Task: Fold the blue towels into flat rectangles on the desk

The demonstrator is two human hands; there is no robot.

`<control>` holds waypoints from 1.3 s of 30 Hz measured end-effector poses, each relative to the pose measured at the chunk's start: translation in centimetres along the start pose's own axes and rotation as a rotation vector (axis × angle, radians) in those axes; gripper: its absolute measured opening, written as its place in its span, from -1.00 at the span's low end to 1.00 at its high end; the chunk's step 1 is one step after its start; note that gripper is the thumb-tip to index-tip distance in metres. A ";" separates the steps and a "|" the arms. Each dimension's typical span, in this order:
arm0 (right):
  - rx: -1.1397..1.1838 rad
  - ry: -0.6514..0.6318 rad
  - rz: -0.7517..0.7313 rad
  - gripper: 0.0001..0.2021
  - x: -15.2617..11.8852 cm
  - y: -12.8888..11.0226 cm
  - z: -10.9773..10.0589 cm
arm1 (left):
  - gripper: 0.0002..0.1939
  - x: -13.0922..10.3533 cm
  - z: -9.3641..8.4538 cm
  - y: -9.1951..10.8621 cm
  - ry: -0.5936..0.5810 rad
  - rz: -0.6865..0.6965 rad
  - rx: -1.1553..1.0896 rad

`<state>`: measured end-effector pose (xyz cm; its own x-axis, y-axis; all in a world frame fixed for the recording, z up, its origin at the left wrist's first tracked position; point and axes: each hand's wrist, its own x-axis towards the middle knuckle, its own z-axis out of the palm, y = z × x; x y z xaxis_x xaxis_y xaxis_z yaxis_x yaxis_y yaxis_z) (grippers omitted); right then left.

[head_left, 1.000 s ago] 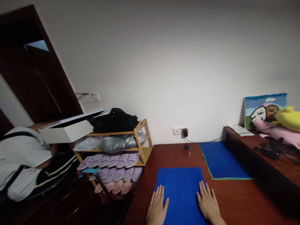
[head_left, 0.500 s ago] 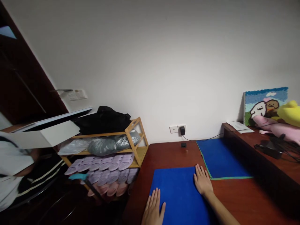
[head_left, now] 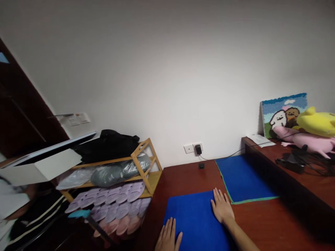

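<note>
A plain blue cloth (head_left: pixel 193 216) lies flat on the reddish-brown wooden table (head_left: pixel 180 177); its near end runs out of the picture. My left hand (head_left: pixel 169 235) rests on the cloth's left edge, palm down, fingers stretched out and thumb apart. At the cloth's far right corner my right hand (head_left: pixel 222 205) presses flat, fingers extended. Neither hand grips anything. Behind and right of my right hand, a second blue cloth (head_left: pixel 246 179) with green edging is spread on the table.
A raised wooden ledge (head_left: pixel 309 174) at right carries a pink plush toy (head_left: pixel 306 139), a yellow plush toy (head_left: pixel 318 122), a dog picture (head_left: pixel 284 113) and cables. A plugged-in black adapter (head_left: pixel 198 150) is on the wall. Left stands a wooden rack (head_left: pixel 142 167) with slippers and a black bag (head_left: pixel 110 144).
The view has shifted, so the wall items sit further left in the picture. Both hands stay flat on the blue cloth, in nearly the same places on it.
</note>
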<state>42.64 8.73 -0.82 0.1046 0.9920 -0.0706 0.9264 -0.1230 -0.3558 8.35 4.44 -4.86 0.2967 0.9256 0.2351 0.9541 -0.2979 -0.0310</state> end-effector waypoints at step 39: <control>-0.005 0.059 0.033 -0.32 0.3 -1.7 1.4 | -0.24 9.7 -0.9 -2.3 -0.160 -0.218 -0.085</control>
<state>40.59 9.25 -1.49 0.1560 0.9874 -0.0273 0.9241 -0.1556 -0.3491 9.01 13.85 -1.66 0.0945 0.9930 0.0705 0.9912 -0.1004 0.0861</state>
